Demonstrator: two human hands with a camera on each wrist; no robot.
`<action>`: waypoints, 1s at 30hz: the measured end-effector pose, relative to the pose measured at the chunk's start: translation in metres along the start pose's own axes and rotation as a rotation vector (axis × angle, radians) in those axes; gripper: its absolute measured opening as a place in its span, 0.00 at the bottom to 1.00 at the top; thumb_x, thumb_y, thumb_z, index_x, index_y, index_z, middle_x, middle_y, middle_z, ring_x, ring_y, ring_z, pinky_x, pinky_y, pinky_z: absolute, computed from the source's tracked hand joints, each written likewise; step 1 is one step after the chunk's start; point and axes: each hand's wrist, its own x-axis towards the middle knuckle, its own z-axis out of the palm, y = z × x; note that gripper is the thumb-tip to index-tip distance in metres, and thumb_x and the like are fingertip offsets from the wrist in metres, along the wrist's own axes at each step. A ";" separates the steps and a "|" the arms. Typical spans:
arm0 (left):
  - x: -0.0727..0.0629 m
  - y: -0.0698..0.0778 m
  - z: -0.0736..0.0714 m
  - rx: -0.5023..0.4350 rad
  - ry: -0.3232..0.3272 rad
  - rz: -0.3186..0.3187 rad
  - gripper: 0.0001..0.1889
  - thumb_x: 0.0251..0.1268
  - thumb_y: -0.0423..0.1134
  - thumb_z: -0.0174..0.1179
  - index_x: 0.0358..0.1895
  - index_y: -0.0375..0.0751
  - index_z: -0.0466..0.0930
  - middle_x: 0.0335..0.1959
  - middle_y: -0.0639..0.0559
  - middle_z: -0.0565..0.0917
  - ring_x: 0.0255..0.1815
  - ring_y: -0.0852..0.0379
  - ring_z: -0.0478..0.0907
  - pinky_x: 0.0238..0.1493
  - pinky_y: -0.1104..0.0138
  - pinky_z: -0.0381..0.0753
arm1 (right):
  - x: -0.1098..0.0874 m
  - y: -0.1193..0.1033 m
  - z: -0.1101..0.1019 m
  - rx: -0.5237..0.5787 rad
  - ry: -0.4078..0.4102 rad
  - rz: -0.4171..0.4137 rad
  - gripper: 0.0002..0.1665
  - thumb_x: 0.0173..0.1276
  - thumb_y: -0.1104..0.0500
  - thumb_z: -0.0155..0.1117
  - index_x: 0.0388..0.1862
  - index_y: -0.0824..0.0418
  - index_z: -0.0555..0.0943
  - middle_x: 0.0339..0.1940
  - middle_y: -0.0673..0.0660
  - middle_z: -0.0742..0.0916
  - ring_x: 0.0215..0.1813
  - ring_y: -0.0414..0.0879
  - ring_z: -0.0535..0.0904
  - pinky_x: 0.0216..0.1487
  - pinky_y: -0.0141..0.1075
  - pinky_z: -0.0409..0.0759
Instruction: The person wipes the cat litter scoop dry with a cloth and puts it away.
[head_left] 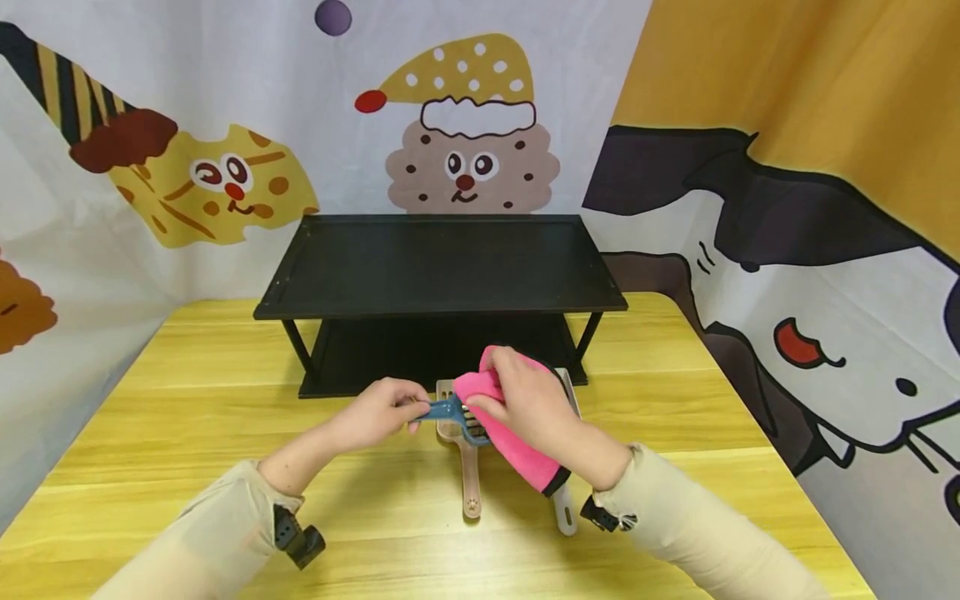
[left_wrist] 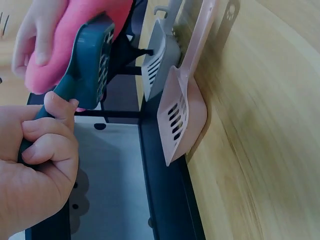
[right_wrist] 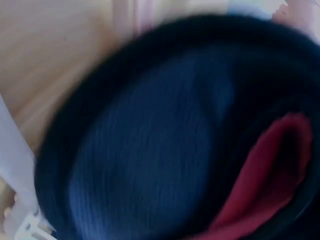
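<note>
A blue slotted litter scoop (head_left: 448, 410) is held by its handle in my left hand (head_left: 382, 412), its fingers curled round it in the left wrist view. My right hand (head_left: 534, 402) grips a bunched pink cloth (head_left: 517, 450) with a dark edge against the scoop's head, covering part of it. Beneath lies a pink-beige slotted scoop (head_left: 469, 475), its handle toward me. A light grey scoop (left_wrist: 161, 60) lies to its right, partly hidden by the cloth in the head view. The cloth's dark underside (right_wrist: 150, 150) fills most of the right wrist view, hiding the right fingers.
A black two-tier rack (head_left: 442, 267) stands at the back of the wooden table (head_left: 187, 467), just beyond the scoops. Its lower shelf (head_left: 405, 350) sits close to the table. A cartoon-printed curtain (head_left: 225, 50) hangs behind and along the sides.
</note>
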 end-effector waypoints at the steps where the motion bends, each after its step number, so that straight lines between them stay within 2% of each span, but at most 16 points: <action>1: 0.001 0.000 -0.001 0.001 0.006 0.002 0.09 0.69 0.35 0.50 0.36 0.34 0.79 0.17 0.56 0.74 0.10 0.63 0.54 0.13 0.74 0.53 | -0.001 -0.002 0.002 -0.014 -0.016 -0.027 0.25 0.56 0.44 0.69 0.41 0.59 0.71 0.26 0.49 0.74 0.23 0.38 0.67 0.23 0.26 0.66; 3: 0.001 0.000 -0.003 -0.001 0.023 -0.003 0.10 0.69 0.36 0.51 0.36 0.34 0.79 0.16 0.56 0.73 0.11 0.63 0.54 0.14 0.74 0.52 | -0.004 -0.003 0.004 -0.022 -0.080 -0.071 0.23 0.59 0.44 0.67 0.42 0.58 0.74 0.31 0.50 0.78 0.31 0.40 0.73 0.32 0.28 0.74; 5: 0.001 0.001 -0.005 0.000 0.041 -0.015 0.09 0.69 0.36 0.51 0.35 0.34 0.79 0.16 0.56 0.73 0.11 0.63 0.53 0.14 0.74 0.52 | -0.006 -0.004 0.004 -0.011 -0.152 -0.100 0.22 0.62 0.46 0.64 0.47 0.59 0.77 0.40 0.52 0.82 0.44 0.45 0.78 0.46 0.34 0.78; 7: 0.001 0.000 -0.008 -0.006 0.045 -0.025 0.09 0.69 0.35 0.51 0.34 0.34 0.78 0.16 0.56 0.72 0.11 0.62 0.53 0.15 0.73 0.52 | -0.008 -0.003 0.004 0.000 -0.211 -0.124 0.22 0.64 0.48 0.62 0.51 0.61 0.78 0.49 0.55 0.83 0.56 0.50 0.77 0.60 0.39 0.73; 9: 0.000 0.000 -0.011 -0.011 0.041 -0.034 0.10 0.69 0.35 0.51 0.34 0.34 0.78 0.16 0.56 0.71 0.12 0.62 0.53 0.15 0.73 0.52 | -0.009 -0.002 0.005 -0.004 -0.234 -0.149 0.21 0.65 0.51 0.61 0.52 0.61 0.79 0.52 0.56 0.83 0.61 0.51 0.74 0.66 0.42 0.67; 12: -0.001 0.001 -0.014 -0.023 0.029 -0.038 0.10 0.70 0.35 0.50 0.34 0.33 0.78 0.16 0.55 0.71 0.11 0.63 0.53 0.15 0.73 0.53 | -0.009 -0.003 0.007 -0.018 -0.202 -0.172 0.17 0.64 0.52 0.62 0.49 0.60 0.81 0.49 0.54 0.85 0.57 0.49 0.78 0.64 0.40 0.70; 16: -0.001 0.004 -0.017 -0.028 0.030 -0.045 0.10 0.70 0.34 0.49 0.34 0.33 0.78 0.16 0.54 0.70 0.10 0.62 0.52 0.15 0.74 0.53 | -0.007 -0.004 0.009 -0.042 -0.125 -0.184 0.11 0.61 0.53 0.66 0.40 0.57 0.82 0.39 0.50 0.87 0.44 0.43 0.83 0.52 0.36 0.78; 19: 0.000 0.005 -0.018 -0.036 0.020 -0.053 0.10 0.71 0.34 0.48 0.35 0.33 0.78 0.16 0.54 0.70 0.10 0.62 0.52 0.15 0.74 0.53 | -0.006 -0.005 0.010 -0.055 -0.100 -0.173 0.07 0.59 0.54 0.69 0.33 0.55 0.82 0.30 0.48 0.86 0.33 0.40 0.81 0.40 0.31 0.79; 22: 0.001 0.004 -0.018 -0.041 0.008 -0.063 0.10 0.71 0.34 0.48 0.36 0.33 0.78 0.16 0.54 0.70 0.10 0.61 0.52 0.15 0.74 0.53 | -0.003 -0.005 0.009 -0.078 -0.106 -0.144 0.07 0.56 0.55 0.71 0.27 0.55 0.81 0.23 0.46 0.84 0.26 0.39 0.77 0.31 0.29 0.76; 27: 0.001 0.003 -0.019 -0.034 0.001 -0.059 0.10 0.71 0.35 0.49 0.35 0.33 0.78 0.16 0.54 0.69 0.10 0.61 0.51 0.15 0.74 0.53 | -0.002 -0.003 0.007 -0.179 -0.120 -0.090 0.08 0.52 0.53 0.74 0.27 0.53 0.84 0.25 0.46 0.86 0.28 0.40 0.81 0.29 0.31 0.78; 30: 0.002 0.004 -0.020 -0.035 0.002 -0.055 0.10 0.71 0.35 0.49 0.36 0.33 0.78 0.17 0.53 0.70 0.10 0.61 0.51 0.15 0.73 0.52 | -0.003 0.001 0.004 -0.242 -0.096 -0.095 0.07 0.50 0.54 0.75 0.28 0.52 0.85 0.26 0.46 0.87 0.30 0.40 0.82 0.30 0.33 0.79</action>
